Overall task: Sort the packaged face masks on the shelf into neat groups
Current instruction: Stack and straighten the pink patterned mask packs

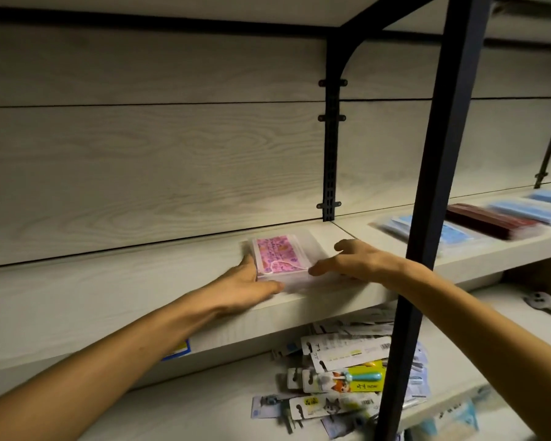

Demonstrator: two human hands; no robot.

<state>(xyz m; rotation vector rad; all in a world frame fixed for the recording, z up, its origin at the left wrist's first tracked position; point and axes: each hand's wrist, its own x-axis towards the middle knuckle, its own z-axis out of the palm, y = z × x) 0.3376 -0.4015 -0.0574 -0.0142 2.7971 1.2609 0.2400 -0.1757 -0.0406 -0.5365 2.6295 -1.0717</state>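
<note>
Fingers first: the left hand (252, 283) has fingers nearly straight, flat against the left edge of the pink mask stack (279, 254), thumb along the stack's front corner; pressing, not gripping. The right hand (352, 261) has fingers spread and relaxed, fingertips touching the stack's right front corner, thumb lifted toward the back. Neither hand is curled round anything.

The stack is clear-wrapped pink patterned masks, several packs deep, at frame centre on the middle shelf (109, 300), near its front edge and just left of the black upright post (427, 218).

Step in hand looks like squaring the pile. To do it well: push evenly from both sides, keep palms low so lower packs align too, then nudge the pile back parallel to the shelf edge. Slippery wrap likely lets the top packs slide.

Lower centre, nearest: a loose heap of carded toothbrush packs (344, 374) on the shelf below.

Farther, right of the post: blue mask packs (442, 232) and a dark red pack (487, 219), blurred, lying well apart from the pink pile.
</note>
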